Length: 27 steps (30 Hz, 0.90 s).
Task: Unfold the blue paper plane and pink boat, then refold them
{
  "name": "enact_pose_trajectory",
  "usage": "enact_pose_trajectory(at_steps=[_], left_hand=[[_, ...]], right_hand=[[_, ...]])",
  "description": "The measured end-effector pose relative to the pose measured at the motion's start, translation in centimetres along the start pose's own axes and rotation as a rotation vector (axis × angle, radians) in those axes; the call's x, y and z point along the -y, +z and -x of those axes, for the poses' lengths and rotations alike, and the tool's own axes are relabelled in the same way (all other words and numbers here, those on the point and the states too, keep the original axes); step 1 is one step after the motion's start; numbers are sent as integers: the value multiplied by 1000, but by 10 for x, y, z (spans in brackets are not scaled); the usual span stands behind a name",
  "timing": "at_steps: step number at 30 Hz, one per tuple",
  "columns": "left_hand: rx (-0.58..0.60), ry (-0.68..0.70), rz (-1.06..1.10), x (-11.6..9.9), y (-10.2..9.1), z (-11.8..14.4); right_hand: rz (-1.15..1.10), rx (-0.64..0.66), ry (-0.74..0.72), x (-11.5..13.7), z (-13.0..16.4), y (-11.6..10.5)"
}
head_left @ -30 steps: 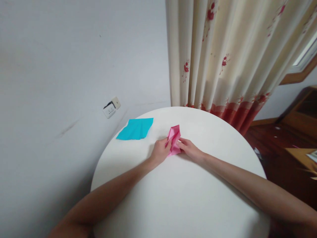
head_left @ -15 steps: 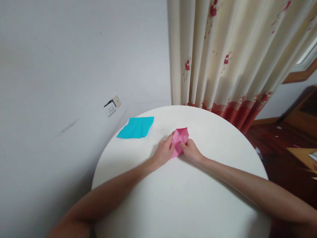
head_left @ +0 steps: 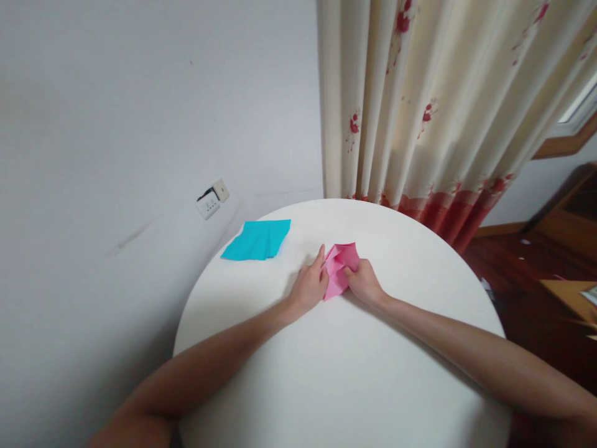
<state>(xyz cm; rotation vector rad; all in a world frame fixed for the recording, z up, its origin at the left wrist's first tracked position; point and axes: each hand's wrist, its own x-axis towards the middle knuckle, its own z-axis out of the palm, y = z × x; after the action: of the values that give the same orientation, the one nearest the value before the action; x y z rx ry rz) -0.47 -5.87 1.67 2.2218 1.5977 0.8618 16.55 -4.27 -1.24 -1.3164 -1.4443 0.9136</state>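
Round white table (head_left: 354, 373), matte top. Folded cyan paper sheet (head_left: 257, 240) lying flat near far left rim. Pale grey wall (head_left: 140, 112) behind, with white socket plate (head_left: 212, 199) mounted askew. Cream curtain (head_left: 443, 106) with red floral print and red hem, hanging in pleats. Dark wooden floor (head_left: 527, 274) at right; wooden furniture (head_left: 566, 218) beyond.

Both hands (head_left: 336, 283) on pink paper (head_left: 339, 267)
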Motion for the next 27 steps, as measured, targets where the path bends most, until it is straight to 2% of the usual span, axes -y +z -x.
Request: enact_pose_trajectory(at_steps=[3, 8, 12, 16, 18, 22, 27], left_hand=[[-25, -11, 105, 1, -1, -2], [-54, 111, 359, 1, -3, -6], [-63, 23, 528, 9, -2, -14], [-59, -13, 672, 21, -5, -22], [-10, -13, 727, 26, -8, -24], [204, -51, 888, 33, -14, -22], [437, 80, 1007, 31, -27, -16]], right_hand=[[-22, 3, -25, 0, 0, 0], [-83, 41, -45, 7, 2, 0], [-192, 90, -112, 18, 1, -4], [-325, 176, -48, 22, -3, -12], [-348, 191, -33, 21, -5, -15], [-345, 180, -64, 17, -10, -22], [-329, 175, -107, 18, -14, -34]])
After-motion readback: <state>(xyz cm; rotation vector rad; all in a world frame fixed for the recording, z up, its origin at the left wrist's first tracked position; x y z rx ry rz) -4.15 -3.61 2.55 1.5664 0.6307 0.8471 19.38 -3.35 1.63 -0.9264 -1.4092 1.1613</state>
